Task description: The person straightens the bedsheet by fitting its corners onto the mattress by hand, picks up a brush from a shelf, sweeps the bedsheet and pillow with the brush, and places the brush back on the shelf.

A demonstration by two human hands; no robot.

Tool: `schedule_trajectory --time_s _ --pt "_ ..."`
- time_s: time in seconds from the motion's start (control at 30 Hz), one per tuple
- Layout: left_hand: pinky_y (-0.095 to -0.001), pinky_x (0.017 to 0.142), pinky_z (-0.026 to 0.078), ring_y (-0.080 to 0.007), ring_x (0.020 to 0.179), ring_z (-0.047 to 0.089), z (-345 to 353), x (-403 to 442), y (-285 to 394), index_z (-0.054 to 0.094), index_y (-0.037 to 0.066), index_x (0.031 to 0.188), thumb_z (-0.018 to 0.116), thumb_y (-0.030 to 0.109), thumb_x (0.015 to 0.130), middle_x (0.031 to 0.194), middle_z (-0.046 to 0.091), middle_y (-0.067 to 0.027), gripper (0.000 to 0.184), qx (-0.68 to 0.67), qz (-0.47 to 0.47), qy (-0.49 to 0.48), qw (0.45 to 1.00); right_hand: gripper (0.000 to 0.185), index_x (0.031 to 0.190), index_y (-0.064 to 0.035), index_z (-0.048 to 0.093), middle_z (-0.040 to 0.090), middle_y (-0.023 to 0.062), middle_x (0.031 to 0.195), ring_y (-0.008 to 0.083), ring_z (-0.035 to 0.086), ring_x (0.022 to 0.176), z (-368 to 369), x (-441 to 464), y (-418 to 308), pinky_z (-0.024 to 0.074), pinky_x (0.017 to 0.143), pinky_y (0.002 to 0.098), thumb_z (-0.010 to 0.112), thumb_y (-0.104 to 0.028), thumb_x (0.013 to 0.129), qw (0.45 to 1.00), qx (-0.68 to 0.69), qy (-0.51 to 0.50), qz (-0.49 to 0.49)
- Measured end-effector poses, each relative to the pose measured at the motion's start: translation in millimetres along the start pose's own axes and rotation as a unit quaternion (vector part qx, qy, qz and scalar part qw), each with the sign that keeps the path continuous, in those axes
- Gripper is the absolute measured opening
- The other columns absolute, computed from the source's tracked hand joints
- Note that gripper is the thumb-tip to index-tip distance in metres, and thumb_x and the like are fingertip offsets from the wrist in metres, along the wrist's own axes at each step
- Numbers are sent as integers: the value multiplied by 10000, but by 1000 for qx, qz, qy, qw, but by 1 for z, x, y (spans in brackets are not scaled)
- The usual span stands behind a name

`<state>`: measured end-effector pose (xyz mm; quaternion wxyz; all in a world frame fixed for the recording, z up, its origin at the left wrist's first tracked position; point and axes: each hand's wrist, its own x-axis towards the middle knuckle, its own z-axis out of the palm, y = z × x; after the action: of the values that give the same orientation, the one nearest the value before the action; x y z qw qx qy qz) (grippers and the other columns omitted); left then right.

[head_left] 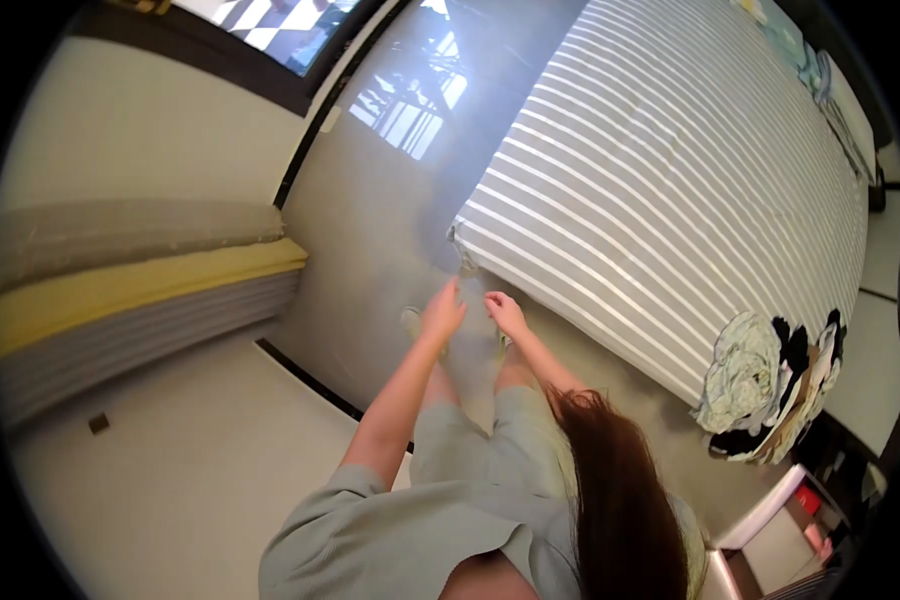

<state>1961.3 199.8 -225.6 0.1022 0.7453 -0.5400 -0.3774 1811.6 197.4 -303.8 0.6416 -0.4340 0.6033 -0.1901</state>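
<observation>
Both my hands are held out in front of my legs, a little apart, just below the near corner of a bed with a grey, white-striped sheet [660, 170]. My left hand [445, 308] has its fingers drawn together, pointing up toward the bunched sheet corner [462, 248]. Whether it touches that cloth, I cannot tell. My right hand [505, 312] is curled with thumb and fingertips close together, near the bed's lower edge. Anything between the fingers of either hand is too small or hidden to make out.
A pile of clothes [745, 375] lies at the bed's right corner. Folded bedding [863, 115] rests at the far end. On the left is a stack with a yellow layer [150, 290]. A pink-edged open box [780, 545] stands at lower right. Glossy floor [370, 220] runs beside the bed.
</observation>
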Motion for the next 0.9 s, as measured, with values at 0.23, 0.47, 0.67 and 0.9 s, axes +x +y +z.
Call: schedule_trajectory --time_s 0.23,0.47,0.67,0.9 --pt "-391 759 432 -300 917 534 24 104 -40 424 61 1124 633 372 661 1028 549 -133 596 97 -2 -104 990 568 1080 17 475 551 181 963 311 558 846 63 80 43 444 709 385 573 -384 690 982 -123 143 29" --pt "-381 739 435 -289 892 544 44 144 -48 577 59 918 580 432 681 1005 555 -136 442 126 -10 -193 973 439 1002 -24 520 524 229 1001 368 547 826 90 103 10 449 656 447 490 -373 738 949 -163 250 100" --pt "-393 690 434 -284 835 539 59 144 -64 597 92 833 479 299 766 938 548 -96 248 105 47 -98 988 234 701 -51 586 595 157 688 316 582 617 97 109 3 466 555 404 473 -254 733 915 -251 312 55" --pt "-375 628 460 -248 773 545 35 131 -60 602 49 700 487 215 726 847 565 -80 203 228 270 -101 930 223 582 -77 578 587 144 618 293 577 536 94 96 12 466 508 395 489 -240 707 895 -311 318 35"
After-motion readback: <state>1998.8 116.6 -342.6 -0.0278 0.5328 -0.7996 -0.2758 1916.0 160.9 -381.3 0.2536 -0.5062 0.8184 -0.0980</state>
